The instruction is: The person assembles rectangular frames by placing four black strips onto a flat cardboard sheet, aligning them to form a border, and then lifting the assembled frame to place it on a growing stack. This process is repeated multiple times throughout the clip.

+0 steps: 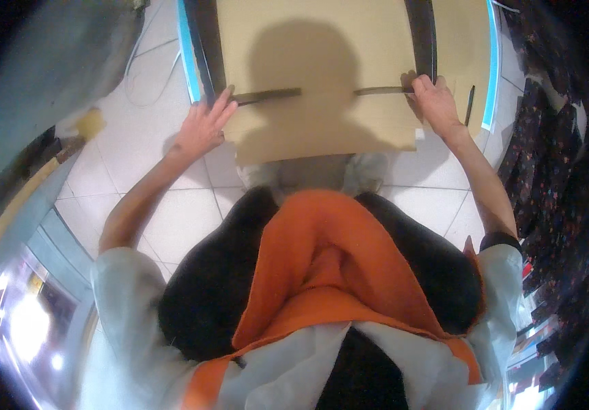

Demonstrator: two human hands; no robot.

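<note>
A tan cardboard sheet [322, 140] lies on the floor in front of me, with the shadow of my head and shoulders across it. My left hand [202, 128] rests at its left edge, fingers stretched and slightly spread. They touch the place where a long dark strip [209, 41] meets a short dark strip [270, 94]. On the other side, my right hand [436, 102] has its fingers closed at the lower end of another long dark strip [422, 34], beside a second short dark strip [380, 90]. My right fingertips are partly hidden.
Blue-and-white edging [492, 68] runs along the board's outer sides. A thin dark pen-like stick [470, 106] lies right of my right hand. White floor tiles [171, 212] surround the board. Dark patterned cloth [547, 150] hangs at the right; a large grey-green object [62, 48] stands at the left.
</note>
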